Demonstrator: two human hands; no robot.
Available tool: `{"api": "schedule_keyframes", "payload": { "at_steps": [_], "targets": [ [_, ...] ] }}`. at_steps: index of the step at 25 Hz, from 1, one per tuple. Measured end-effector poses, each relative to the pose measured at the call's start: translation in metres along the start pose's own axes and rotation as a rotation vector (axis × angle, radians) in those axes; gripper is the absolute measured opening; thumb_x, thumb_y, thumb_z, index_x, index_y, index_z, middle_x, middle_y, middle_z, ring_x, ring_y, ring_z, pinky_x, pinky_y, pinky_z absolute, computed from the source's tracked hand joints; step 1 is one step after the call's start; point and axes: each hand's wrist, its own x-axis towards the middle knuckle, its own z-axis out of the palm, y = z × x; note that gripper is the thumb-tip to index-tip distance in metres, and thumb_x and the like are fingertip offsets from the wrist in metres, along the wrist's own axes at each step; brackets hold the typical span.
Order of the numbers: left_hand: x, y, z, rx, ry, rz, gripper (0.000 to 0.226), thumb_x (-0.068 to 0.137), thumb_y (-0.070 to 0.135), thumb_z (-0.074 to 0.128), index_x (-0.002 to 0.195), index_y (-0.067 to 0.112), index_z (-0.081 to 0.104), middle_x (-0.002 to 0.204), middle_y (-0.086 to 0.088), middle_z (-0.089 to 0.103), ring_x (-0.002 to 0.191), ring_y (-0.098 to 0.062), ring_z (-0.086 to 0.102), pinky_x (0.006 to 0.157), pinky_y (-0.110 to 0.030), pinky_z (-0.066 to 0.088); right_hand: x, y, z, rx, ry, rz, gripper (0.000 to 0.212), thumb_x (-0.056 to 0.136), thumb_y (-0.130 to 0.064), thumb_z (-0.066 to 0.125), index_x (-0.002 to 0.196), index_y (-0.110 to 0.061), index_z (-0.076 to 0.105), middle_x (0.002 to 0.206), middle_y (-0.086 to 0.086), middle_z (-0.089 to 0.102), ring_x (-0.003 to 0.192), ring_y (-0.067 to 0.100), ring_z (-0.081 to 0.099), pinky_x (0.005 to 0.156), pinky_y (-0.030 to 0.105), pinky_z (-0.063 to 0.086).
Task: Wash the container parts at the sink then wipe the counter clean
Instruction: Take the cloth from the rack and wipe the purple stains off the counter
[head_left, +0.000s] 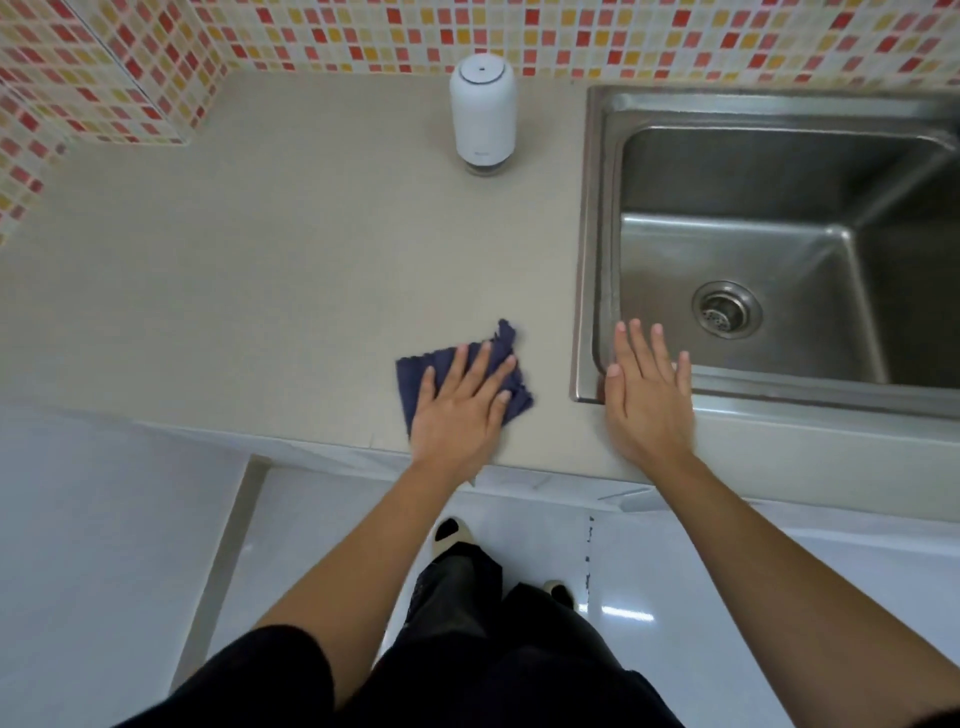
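The left hand (457, 410) lies flat on a dark blue cloth (413, 376), fingers straight and a little spread, pressing it down on the beige counter (260, 260). The cloth sits near the front edge of the counter, just left of the sink (597, 234), with one frayed corner sticking out on the far side past the fingertips. The hand does not curl round the cloth; it only presses on it.

The right hand (647, 400) is over the near left corner of the sink, palm down, fingers straight and apart, holding nothing. Whether it touches the steel rim or hangs just above it cannot be told.

The steel basin has a round drain (726, 309) in its bottom. A white container (482, 117) with a rounded top stands upright on the far part of the counter, near the tiled wall (311, 31), well apart from both hands and just left of the sink's far corner. Below the counter edge, the person's dark trousers (467, 597) and a shoe (452, 532) show above a pale glossy floor (701, 571).
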Motion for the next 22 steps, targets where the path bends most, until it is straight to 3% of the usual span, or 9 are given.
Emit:
{"api": "schedule_keyframes", "payload": {
  "at_steps": [4, 6, 8, 11, 14, 18, 22],
  "targets": [
    [-0.006, 0.07, 0.005, -0.199, -0.086, 0.145, 0.063, 0.089, 0.048, -0.003, 0.146, 0.035, 0.02, 0.157, 0.011, 0.016, 0.146, -0.013, 0.007, 0.116, -0.043, 0.002, -0.028, 0.023, -0.018, 0.366, 0.146, 0.106, 0.053, 0.095, -0.034, 0.024, 0.139, -0.008, 0.038, 0.145, 0.01, 0.04, 0.138, 0.024, 0.028, 0.113, 0.037, 0.019],
    [-0.012, 0.098, -0.001, -0.406, -0.12, 0.189, 0.048, 0.099, 0.043, 0.013, 0.146, 0.034, 0.023, 0.156, 0.01, 0.018, 0.146, -0.012, 0.006, 0.117, -0.043, 0.005, -0.037, 0.037, -0.04, 0.57, 0.237, 0.268, 0.04, 0.098, -0.028, 0.036, 0.131, -0.008, 0.046, 0.13, 0.012, 0.054, 0.123, 0.026, 0.046, 0.1, 0.03, 0.035],
    [-0.017, 0.122, -0.012, -0.542, -0.072, 0.206, 0.043, 0.102, 0.033, 0.024, 0.145, 0.033, 0.025, 0.156, 0.008, 0.02, 0.146, -0.014, 0.008, 0.116, -0.04, 0.009, -0.044, 0.049, -0.062, 0.675, 0.262, 0.358, 0.024, 0.097, -0.022, 0.045, 0.115, -0.012, 0.056, 0.103, 0.007, 0.064, 0.099, 0.026, 0.059, 0.079, 0.025, 0.04],
    [-0.013, 0.151, -0.037, -0.676, 0.027, 0.216, 0.043, 0.101, 0.034, 0.026, 0.144, 0.033, 0.028, 0.155, 0.005, 0.023, 0.145, -0.017, 0.013, 0.116, -0.038, 0.017, -0.046, 0.054, -0.093, 0.828, 0.103, 0.332, 0.012, 0.094, -0.023, 0.05, 0.088, -0.02, 0.061, 0.083, 0.002, 0.066, 0.082, 0.022, 0.063, 0.074, 0.028, 0.046],
    [-0.006, 0.177, -0.073, -0.844, 0.057, 0.176, 0.043, 0.101, 0.031, 0.027, 0.144, 0.03, 0.029, 0.152, 0.001, 0.031, 0.143, -0.019, 0.02, 0.109, -0.025, 0.023, -0.043, 0.046, -0.128, 1.058, -0.048, 0.279, 0.014, 0.094, -0.027, 0.049, 0.094, -0.021, 0.062, 0.088, -0.004, 0.068, 0.08, 0.011, 0.065, 0.073, 0.018, 0.047],
    [0.005, 0.189, -0.103, -0.912, 0.071, 0.174, 0.043, 0.101, 0.033, 0.027, 0.144, 0.03, 0.031, 0.151, -0.003, 0.035, 0.143, -0.02, 0.02, 0.103, -0.022, 0.026, -0.019, 0.032, -0.162, 1.188, 0.009, 0.16, 0.007, 0.088, -0.011, 0.06, 0.089, -0.017, 0.064, 0.083, -0.003, 0.067, 0.072, -0.002, 0.063, 0.072, 0.013, 0.048],
    [0.035, 0.188, -0.126, -0.942, 0.102, 0.196, 0.044, 0.1, 0.039, 0.028, 0.143, 0.031, 0.034, 0.149, 0.002, 0.038, 0.139, -0.018, 0.031, 0.099, -0.018, 0.028, 0.019, 0.02, -0.191, 1.227, 0.028, 0.183, 0.014, 0.083, -0.002, 0.064, 0.083, -0.015, 0.061, 0.079, 0.004, 0.064, 0.06, -0.001, 0.061, 0.062, 0.014, 0.048]
  ]
}}
